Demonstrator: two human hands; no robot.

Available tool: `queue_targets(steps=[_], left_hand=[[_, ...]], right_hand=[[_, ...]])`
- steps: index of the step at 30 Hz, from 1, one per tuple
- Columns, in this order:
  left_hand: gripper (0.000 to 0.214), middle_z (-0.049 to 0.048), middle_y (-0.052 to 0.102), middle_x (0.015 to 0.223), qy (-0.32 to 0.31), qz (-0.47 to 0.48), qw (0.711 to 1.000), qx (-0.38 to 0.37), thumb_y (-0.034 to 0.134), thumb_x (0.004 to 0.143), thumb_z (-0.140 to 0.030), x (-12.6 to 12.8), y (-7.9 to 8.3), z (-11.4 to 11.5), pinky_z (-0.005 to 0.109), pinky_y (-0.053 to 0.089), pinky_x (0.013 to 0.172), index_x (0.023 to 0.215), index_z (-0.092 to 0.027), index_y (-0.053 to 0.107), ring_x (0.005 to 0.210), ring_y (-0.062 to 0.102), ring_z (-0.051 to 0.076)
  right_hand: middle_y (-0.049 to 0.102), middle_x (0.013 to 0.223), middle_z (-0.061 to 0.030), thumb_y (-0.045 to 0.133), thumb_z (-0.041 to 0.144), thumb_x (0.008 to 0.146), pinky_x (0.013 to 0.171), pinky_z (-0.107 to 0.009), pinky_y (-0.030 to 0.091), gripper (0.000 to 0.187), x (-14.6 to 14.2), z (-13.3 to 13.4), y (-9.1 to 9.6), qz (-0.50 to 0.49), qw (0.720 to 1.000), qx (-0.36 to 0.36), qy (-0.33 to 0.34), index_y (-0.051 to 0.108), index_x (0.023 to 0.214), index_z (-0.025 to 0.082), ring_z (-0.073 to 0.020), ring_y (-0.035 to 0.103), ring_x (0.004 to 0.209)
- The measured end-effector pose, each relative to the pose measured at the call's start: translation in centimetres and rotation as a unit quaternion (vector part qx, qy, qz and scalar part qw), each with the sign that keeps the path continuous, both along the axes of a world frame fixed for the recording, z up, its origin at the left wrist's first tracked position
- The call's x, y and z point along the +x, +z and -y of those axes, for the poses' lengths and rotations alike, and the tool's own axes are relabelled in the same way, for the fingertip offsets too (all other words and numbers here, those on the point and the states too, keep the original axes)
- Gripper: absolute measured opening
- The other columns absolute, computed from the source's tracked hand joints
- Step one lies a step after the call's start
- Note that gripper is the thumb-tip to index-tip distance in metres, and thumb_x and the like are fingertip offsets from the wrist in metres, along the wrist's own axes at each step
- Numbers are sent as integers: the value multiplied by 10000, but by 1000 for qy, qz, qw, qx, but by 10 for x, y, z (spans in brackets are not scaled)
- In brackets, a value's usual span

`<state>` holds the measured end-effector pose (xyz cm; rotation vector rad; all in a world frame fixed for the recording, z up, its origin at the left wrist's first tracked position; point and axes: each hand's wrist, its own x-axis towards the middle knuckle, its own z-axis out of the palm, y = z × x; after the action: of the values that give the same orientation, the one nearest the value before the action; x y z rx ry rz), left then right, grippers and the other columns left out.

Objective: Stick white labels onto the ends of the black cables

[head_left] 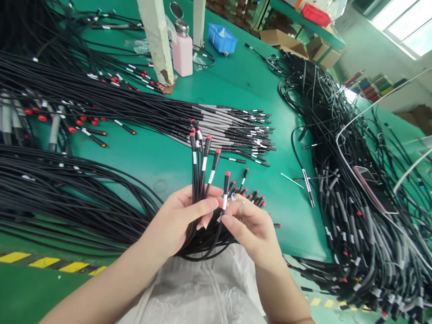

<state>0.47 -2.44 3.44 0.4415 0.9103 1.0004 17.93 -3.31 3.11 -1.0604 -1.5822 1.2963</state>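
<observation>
On my feed, my left hand point(180, 216) grips red-tipped cables point(204, 163); just beside it, my right hand point(253, 227) pinches a single labelled cable point(225, 200).

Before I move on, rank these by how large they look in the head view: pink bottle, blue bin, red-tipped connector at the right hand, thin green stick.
1. Pink bottle
2. Blue bin
3. Red-tipped connector at the right hand; nearest the camera, so it looks enlarged
4. Thin green stick
</observation>
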Motion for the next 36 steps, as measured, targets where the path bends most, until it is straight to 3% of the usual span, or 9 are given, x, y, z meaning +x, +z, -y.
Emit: queue_targets(steps=[4, 9, 11, 14, 16, 18, 24, 29, 36], left_hand=[[163, -45, 591, 503, -10, 7, 1000, -15, 889, 698, -264, 0, 3, 2, 185, 353, 453, 786, -177, 782, 444, 455, 68], [158, -14, 677, 599, -13, 13, 1000, -25, 889, 690, -219, 1, 4, 1, 175, 346, 434, 731, -171, 745, 455, 466, 60], [172, -5, 690, 617, -12, 6, 999, -30, 891, 682, -228, 0, 5, 0, 179, 342, 433, 748, -170, 743, 454, 463, 61], [215, -3, 680, 615, -9, -2, 999, -42, 909, 651, -255, -1, 5, 1, 184, 343, 444, 764, -169, 748, 473, 475, 70], [229, -7, 669, 599, -11, -2, 999, -52, 918, 635, -257, -1, 5, 1, 185, 341, 447, 767, -167, 754, 473, 472, 71], [222, -2, 680, 603, -15, 9, 998, -60, 916, 630, -245, -2, 5, 2, 182, 337, 441, 762, -162, 758, 465, 469, 67], [129, 20, 735, 625, -18, 51, 997, -49, 871, 681, -181, -3, 4, 1, 151, 344, 439, 721, -167, 749, 450, 487, 50], [103, 1, 711, 591, -9, 39, 999, -29, 852, 690, -159, -3, 5, 1, 152, 344, 424, 722, -167, 754, 428, 481, 48], [88, -5, 728, 612, -20, 67, 997, -14, 838, 717, -133, -2, 5, 1, 119, 327, 411, 725, -172, 760, 409, 471, 23]], right_hand=[[593, 736, 13, 652, 327, 951, 642, -277, 435, 201, 0, 6, 0, 20, 1000, -6, 11, 628, 789, 211, -139, 536, 702], [619, 743, -4, 632, 349, 963, 659, -294, 480, 228, 0, 6, 1, 52, 998, 0, 25, 656, 791, 202, -155, 576, 718], [620, 740, -5, 597, 360, 986, 635, -291, 487, 242, 1, 6, 2, 70, 997, 15, 2, 691, 828, 203, -150, 580, 695], [665, 796, -9, 500, 331, 1040, 615, -280, 515, 247, 3, 6, 1, 64, 993, 62, -79, 715, 1132, 251, -148, 627, 717], [724, 902, -24, 498, 314, 1044, 600, -279, 561, 361, 2, 7, 0, 18, 990, 86, -111, 558, 1399, 291, -154, 677, 742], [749, 1021, -50, 560, 292, 1019, 600, -287, 613, 476, -1, 9, -2, -25, 986, 104, -125, 443, 1480, 295, -157, 713, 751], [722, 1158, -70, 639, 116, 942, 874, -395, 675, 379, -15, 11, -9, -82, 963, 202, -158, 542, 1276, 269, -209, 750, 1046], [716, 1172, -86, 620, 108, 949, 906, -449, 666, 397, -20, 12, -14, -57, 962, 227, -138, 512, 1293, 273, -231, 742, 1073], [715, 1187, -89, 614, 39, 935, 907, -405, 668, 436, -18, 13, -11, -79, 964, 220, -124, 516, 1305, 249, -210, 739, 1073]])
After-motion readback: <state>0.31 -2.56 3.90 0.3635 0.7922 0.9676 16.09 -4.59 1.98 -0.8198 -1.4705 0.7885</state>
